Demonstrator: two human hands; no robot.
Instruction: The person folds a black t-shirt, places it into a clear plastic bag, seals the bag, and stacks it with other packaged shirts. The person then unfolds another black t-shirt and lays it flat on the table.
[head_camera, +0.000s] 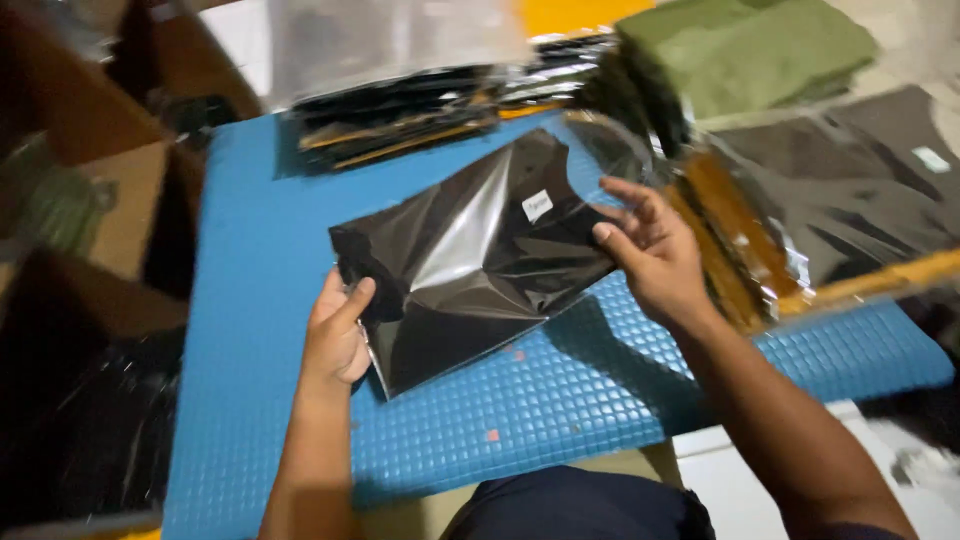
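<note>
Blue mat (560, 400); fingers (352, 298) around bagged garment (470, 250)

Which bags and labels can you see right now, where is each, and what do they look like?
Clear plastic bag: held in both hands over the blue mat, flat, glossy, black garment inside.
White label: small rectangle on that garment.
Bagged stack: top of the mat, dark, shiny.
Bagged dark garment: right, with small white label.
Green folded garments: top right.

Blue embossed mat (560, 400) with square grid texture covers the work area. Pale tiled floor (730, 470) shows past its near right corner. Brown cardboard boxes (120, 200) stand along its left edge. Light glares on surfaces toward the far edge.
</note>
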